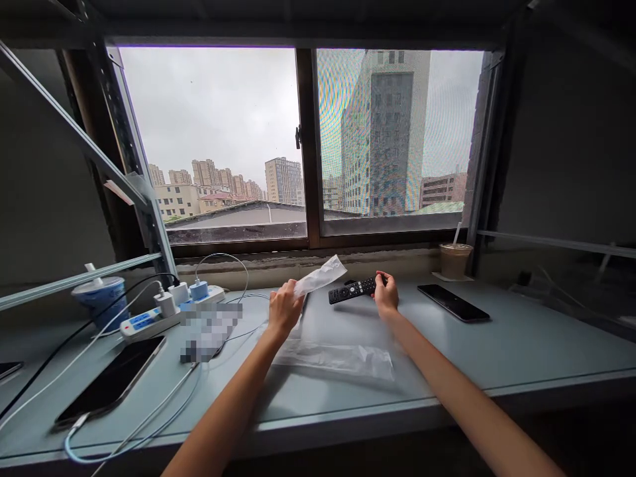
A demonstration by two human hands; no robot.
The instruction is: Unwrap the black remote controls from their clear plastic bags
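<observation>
My left hand point(284, 309) is closed on one end of a slim clear plastic sleeve point(320, 275), which sticks up and to the right over the desk. My right hand point(385, 293) grips the right end of a black remote control point(354, 290), held just above the grey desk point(521, 344). The sleeve and the remote are a short way apart. More clear plastic bags point(338, 358) lie flat on the desk under and in front of my hands.
A black phone point(453, 303) lies right of the remote, with an iced drink cup point(454, 260) behind it. At left are a power strip point(163, 311) with chargers, white cables, a second phone point(112, 381) and a blue cup point(99, 298). A window spans the back.
</observation>
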